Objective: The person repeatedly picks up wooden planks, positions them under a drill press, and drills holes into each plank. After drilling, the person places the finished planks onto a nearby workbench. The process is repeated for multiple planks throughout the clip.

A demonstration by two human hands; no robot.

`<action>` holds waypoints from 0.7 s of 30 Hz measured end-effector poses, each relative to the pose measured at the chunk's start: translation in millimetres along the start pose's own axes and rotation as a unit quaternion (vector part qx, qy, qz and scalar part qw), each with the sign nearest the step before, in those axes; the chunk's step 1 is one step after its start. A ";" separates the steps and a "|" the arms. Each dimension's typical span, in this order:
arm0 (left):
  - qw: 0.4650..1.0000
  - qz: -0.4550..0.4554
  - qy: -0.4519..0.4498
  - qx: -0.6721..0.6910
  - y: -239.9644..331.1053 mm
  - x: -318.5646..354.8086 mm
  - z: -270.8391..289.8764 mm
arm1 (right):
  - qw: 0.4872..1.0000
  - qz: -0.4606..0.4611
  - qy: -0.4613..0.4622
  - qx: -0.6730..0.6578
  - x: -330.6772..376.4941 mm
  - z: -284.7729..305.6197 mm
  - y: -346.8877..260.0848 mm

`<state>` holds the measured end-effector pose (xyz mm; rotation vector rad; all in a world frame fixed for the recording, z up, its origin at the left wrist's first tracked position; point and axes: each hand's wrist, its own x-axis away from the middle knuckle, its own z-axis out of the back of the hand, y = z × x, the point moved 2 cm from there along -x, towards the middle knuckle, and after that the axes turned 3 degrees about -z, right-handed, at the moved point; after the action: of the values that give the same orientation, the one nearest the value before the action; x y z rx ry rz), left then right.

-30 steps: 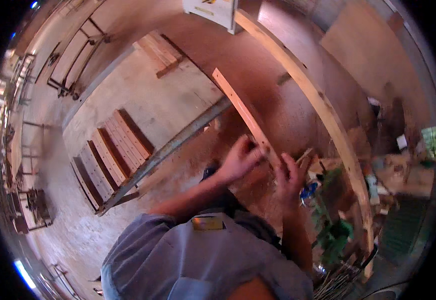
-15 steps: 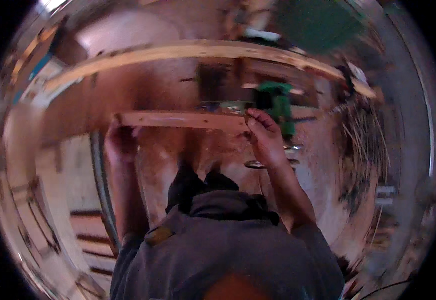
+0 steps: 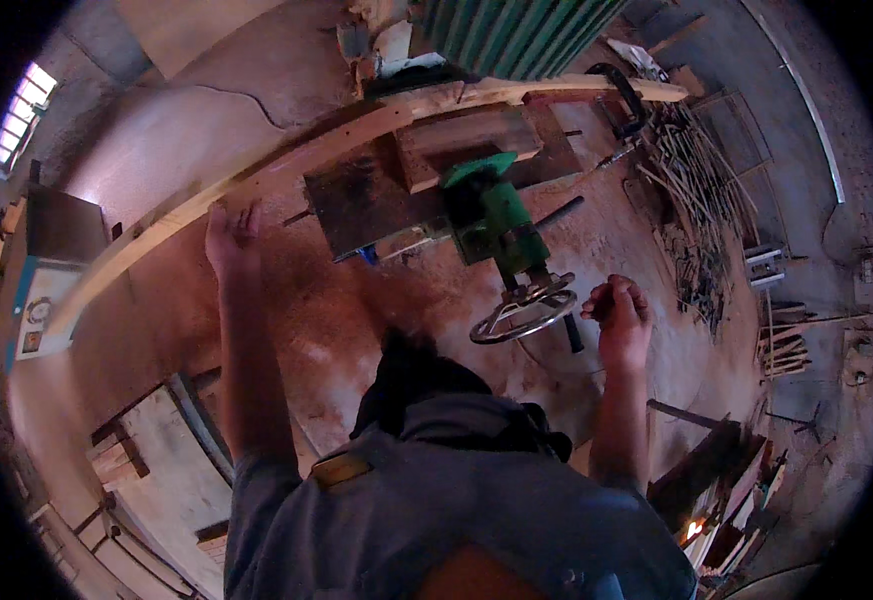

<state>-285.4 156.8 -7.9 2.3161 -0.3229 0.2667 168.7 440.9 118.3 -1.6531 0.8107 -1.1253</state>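
My left hand (image 3: 233, 235) is raised at the left with its fingers stretched and apart, close to the near edge of a long pale wooden beam (image 3: 346, 130). Nothing shows in it. My right hand (image 3: 620, 308) hangs just right of a metal handwheel (image 3: 526, 312), not touching it, fingers loosely curled with a gap at the thumb. It appears to hold nothing. The wheel belongs to a machine with a green body (image 3: 501, 215). Behind the green part, a thick reddish-brown board (image 3: 468, 146) lies at the machine's dark flat table (image 3: 376, 205).
A green ribbed panel (image 3: 521, 35) stands beyond the beam. A black clamp (image 3: 628, 98) sits at the beam's right end. Thin wood sticks (image 3: 701, 200) are heaped at the right. A pale panel (image 3: 171, 480) lies at lower left. Sawdust covers the floor (image 3: 326, 320).
The narrow wooden strip that both hands held between them has left my hands. My hands have moved apart, the right one to the right and lower. The machine now appears nearer and more central.
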 end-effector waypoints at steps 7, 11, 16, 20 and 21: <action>0.999 0.024 0.025 -0.015 -44.4 -51.7 4.2 | 0.999 -0.025 0.020 -0.009 5.5 15.3 23.1; 0.997 0.052 0.022 -0.051 -74.3 -69.0 12.6 | 0.998 -0.055 0.036 -0.012 -3.5 19.3 37.4; 0.986 0.118 -0.067 -0.092 -94.3 -30.0 -55.9 | 0.999 -0.045 0.008 -0.024 -18.3 9.3 27.4; 0.950 0.211 -0.096 -0.211 -108.7 -41.4 -65.1 | 0.998 -0.048 -0.025 -0.040 -33.1 14.2 18.0; 0.944 0.211 -0.106 -0.230 -114.1 -41.1 -67.8 | 0.997 -0.058 -0.026 -0.052 -35.2 15.9 18.6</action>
<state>-295.2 288.9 -49.9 1.7961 -0.8955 0.1294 170.7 471.0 87.9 -1.8293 0.7580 -1.1306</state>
